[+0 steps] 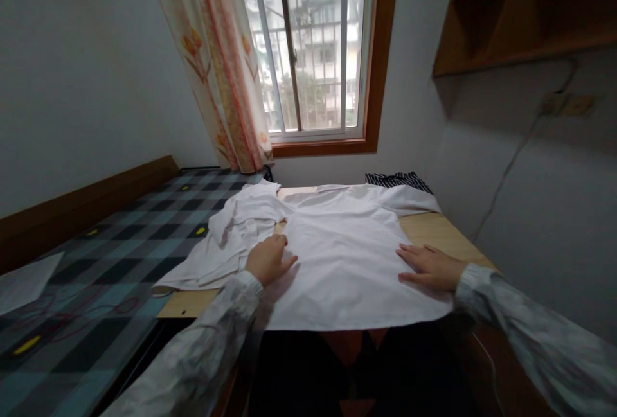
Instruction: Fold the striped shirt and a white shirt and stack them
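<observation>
A white shirt (342, 256) lies spread over the wooden table, its sleeves reaching out at the far end and its hem hanging at the near edge. My left hand (270, 260) rests at the shirt's left edge, thumb held apart from the fingers. On the right edge, my right hand (431, 266) lies flat, open, with its fingers pointing inward over the cloth. Another white garment (241, 227), loosely rumpled, lies to the left of my left hand, partly on the table and reaching toward the bed.
The wooden table (429, 230) shows around the shirt. At its far right corner lies a black-and-white striped cloth (399, 180). A bed with a checked sheet (130, 224) stands left, with paper (29, 282) on it. A shelf (520, 25) hangs at upper right.
</observation>
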### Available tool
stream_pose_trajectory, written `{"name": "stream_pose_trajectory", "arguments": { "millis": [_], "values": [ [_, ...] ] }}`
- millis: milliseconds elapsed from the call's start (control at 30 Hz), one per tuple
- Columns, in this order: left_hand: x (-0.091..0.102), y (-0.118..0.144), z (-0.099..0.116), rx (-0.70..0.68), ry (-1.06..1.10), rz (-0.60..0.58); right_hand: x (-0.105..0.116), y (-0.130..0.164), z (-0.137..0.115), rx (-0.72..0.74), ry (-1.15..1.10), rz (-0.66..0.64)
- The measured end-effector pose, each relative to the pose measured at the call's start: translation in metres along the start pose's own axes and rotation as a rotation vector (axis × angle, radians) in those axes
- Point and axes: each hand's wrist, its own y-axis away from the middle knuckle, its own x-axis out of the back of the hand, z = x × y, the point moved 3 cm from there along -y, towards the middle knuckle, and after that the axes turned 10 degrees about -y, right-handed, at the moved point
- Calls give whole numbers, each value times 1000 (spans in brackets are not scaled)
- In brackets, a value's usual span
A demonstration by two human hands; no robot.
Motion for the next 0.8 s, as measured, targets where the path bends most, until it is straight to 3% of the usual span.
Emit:
{"name": "stream_pose_trajectory", "arguments": {
  "millis": [67, 133, 233, 300, 400, 500, 667, 800],
  "values": [
    [-5, -35, 24, -203, 46, 66, 16, -29, -14, 48, 28, 1],
    [-17, -69, 51, -336, 80, 93, 26, -64, -36, 128, 50, 83],
    [-44, -110, 82, -362, 83, 94, 24, -114, -68, 180, 62, 185],
    [-62, -126, 91, -330, 85, 69, 16, -142, -79, 176, 67, 235],
    [-80, -135, 89, -305, 97, 12, 5, -170, -75, 179, 78, 275],
    [-86, -131, 76, -292, 95, -7, -4, -178, -49, 119, 53, 262],
    [-87, -119, 48, -132, 57, -7, -7, -158, -3, 50, 38, 259],
    [-88, -114, 34, -39, 12, 25, -5, -130, 11, 32, 72, 264]
  ]
}}
